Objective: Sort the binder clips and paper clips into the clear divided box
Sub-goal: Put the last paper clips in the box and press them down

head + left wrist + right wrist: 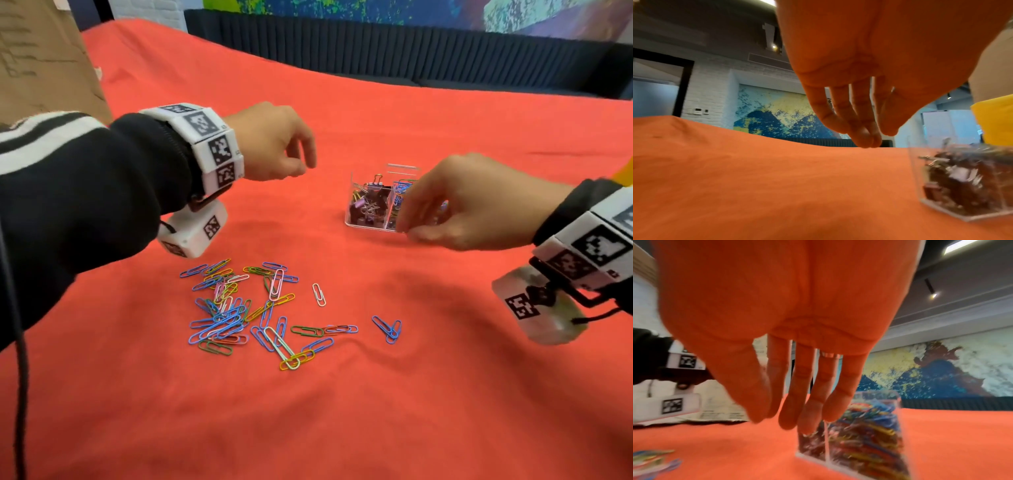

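Observation:
The clear divided box (363, 225) stands on the red cloth right of centre. Dark binder clips (370, 204) fill its left compartment and coloured paper clips (400, 190) its right one. My right hand (409, 226) hovers at the box's right side, fingers straight and pointing down, holding nothing; the right wrist view shows the right hand (785, 421) just before the box (826, 444). My left hand (305, 165) hangs empty above the cloth, left of the box, fingers loosely curled. In the left wrist view the left hand (879, 138) is clear of the box (915, 170). Several loose paper clips (239, 308) lie near me.
The red cloth (462, 394) covers the whole table. A cardboard sheet (41, 58) leans at the back left. A dark ribbed bench (411, 51) runs beyond the far edge. A black cable (20, 377) hangs at my left.

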`<action>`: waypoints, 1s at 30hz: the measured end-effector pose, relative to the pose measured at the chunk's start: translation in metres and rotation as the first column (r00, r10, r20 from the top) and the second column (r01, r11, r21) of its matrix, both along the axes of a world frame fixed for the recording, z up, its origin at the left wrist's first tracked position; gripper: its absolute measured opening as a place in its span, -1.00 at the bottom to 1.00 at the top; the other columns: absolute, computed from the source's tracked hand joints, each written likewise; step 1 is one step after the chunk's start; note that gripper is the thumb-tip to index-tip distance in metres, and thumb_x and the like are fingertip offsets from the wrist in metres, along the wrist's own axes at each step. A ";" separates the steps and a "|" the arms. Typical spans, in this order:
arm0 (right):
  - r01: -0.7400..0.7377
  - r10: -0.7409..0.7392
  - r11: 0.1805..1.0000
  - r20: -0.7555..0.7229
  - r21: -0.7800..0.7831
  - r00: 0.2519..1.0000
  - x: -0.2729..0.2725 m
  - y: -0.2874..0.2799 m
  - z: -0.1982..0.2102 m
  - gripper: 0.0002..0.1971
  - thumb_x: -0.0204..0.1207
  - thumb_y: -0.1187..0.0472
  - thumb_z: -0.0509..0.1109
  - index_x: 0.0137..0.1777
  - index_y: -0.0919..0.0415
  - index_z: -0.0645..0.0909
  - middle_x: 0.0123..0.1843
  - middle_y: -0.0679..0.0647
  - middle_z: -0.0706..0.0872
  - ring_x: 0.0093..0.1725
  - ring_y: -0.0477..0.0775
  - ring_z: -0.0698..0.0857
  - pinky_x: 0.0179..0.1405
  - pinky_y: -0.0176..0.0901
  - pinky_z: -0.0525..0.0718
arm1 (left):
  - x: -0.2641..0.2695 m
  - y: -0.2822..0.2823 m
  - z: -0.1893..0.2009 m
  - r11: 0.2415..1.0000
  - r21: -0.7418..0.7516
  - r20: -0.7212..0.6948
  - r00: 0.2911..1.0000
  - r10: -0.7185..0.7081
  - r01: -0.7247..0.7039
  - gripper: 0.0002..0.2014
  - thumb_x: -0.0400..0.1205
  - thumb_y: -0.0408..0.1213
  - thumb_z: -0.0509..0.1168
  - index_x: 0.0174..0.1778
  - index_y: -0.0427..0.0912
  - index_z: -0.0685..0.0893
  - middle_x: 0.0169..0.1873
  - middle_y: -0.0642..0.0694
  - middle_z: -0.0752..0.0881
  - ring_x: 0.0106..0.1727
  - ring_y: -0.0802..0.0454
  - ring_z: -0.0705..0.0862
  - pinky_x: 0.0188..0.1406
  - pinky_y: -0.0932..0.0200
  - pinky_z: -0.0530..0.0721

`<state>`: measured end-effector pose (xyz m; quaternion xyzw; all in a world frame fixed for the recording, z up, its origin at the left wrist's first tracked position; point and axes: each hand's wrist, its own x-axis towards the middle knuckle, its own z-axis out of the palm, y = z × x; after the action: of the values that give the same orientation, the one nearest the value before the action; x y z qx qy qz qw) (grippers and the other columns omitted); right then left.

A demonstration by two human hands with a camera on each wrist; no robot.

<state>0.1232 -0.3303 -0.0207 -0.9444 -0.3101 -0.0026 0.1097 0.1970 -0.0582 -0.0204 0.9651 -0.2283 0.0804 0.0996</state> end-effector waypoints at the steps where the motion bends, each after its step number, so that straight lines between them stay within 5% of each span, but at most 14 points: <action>1: -0.039 0.036 0.998 -0.066 -0.040 0.997 -0.006 0.005 -0.004 -0.80 0.33 0.18 0.57 -0.12 -0.17 0.80 -0.26 -0.31 0.80 -0.24 -0.34 0.76 -0.21 -0.48 0.66 | -0.002 0.013 -0.003 0.999 0.027 -0.024 0.999 0.029 -0.028 -0.84 0.51 -0.20 0.39 -0.03 0.07 0.77 -0.31 0.07 0.83 -0.36 0.41 0.70 -0.07 0.23 0.66; 5: -0.201 0.146 0.962 -0.273 -0.187 0.951 -0.034 0.023 -0.022 -0.58 0.27 -0.04 0.62 0.15 -0.23 0.66 -0.09 -0.31 0.74 -0.23 -0.32 0.76 -0.29 -0.51 0.61 | -0.011 0.061 -0.021 0.981 0.135 -0.067 0.986 0.152 -0.142 -0.86 0.50 -0.15 0.41 -0.05 0.07 0.79 -0.35 0.11 0.81 -0.32 0.25 0.73 -0.10 0.24 0.59; 8: -0.243 0.177 0.917 -0.224 -0.315 0.958 -0.047 0.034 -0.031 -0.55 0.30 -0.06 0.56 0.19 -0.21 0.57 -0.09 -0.28 0.71 -0.22 -0.38 0.65 -0.31 -0.57 0.50 | -0.018 0.087 -0.033 0.962 0.172 -0.080 0.970 0.228 -0.212 -0.87 0.51 -0.14 0.42 -0.05 0.05 0.79 -0.28 0.10 0.81 -0.25 0.09 0.72 -0.04 0.20 0.61; 17: -0.214 0.183 0.880 -0.113 -0.424 0.977 -0.058 0.055 -0.031 -0.94 0.23 0.14 0.33 -0.32 0.02 0.49 -0.44 -0.10 0.58 -0.45 -0.15 0.48 -0.44 -0.16 0.55 | -0.020 0.104 -0.060 0.956 0.144 -0.095 0.958 0.270 -0.255 -0.89 0.49 -0.07 0.43 -0.11 0.07 0.79 -0.22 0.11 0.79 -0.24 0.05 0.66 -0.05 0.19 0.58; 22: -0.220 0.198 0.902 -0.096 -0.372 0.975 -0.049 0.059 -0.032 -0.89 0.20 0.21 0.29 -0.29 -0.02 0.56 -0.45 -0.17 0.61 -0.42 -0.13 0.56 -0.42 -0.16 0.61 | -0.017 0.103 -0.064 0.956 0.138 -0.095 0.958 0.272 -0.258 -0.90 0.50 -0.10 0.40 -0.11 0.05 0.74 -0.27 0.13 0.73 -0.23 0.02 0.63 -0.09 0.20 0.52; 27: -0.269 0.247 0.954 -0.161 -0.134 0.956 -0.041 0.074 -0.019 -0.85 0.32 0.27 0.41 -0.24 -0.03 0.70 -0.34 -0.23 0.76 -0.29 -0.21 0.75 -0.30 -0.35 0.67 | -0.017 0.102 -0.067 0.954 0.156 -0.097 0.957 0.274 -0.257 -0.92 0.53 -0.11 0.38 -0.12 0.01 0.71 -0.32 0.13 0.68 -0.18 -0.06 0.62 -0.07 0.18 0.54; 30: -0.320 0.279 0.930 -0.218 -0.184 0.935 -0.043 0.078 -0.018 -0.87 0.37 0.23 0.44 -0.19 -0.05 0.70 -0.28 -0.24 0.79 -0.26 -0.21 0.77 -0.26 -0.31 0.70 | -0.016 0.102 -0.067 0.955 0.166 -0.083 0.962 0.261 -0.245 -0.93 0.54 -0.12 0.37 -0.15 -0.01 0.69 -0.33 0.09 0.66 -0.18 -0.07 0.61 -0.10 0.20 0.49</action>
<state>0.0799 -0.2522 -0.0382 -0.8880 -0.4375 0.1372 0.0343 0.1806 0.0434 -0.0877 0.9941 -0.1027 0.0243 0.0254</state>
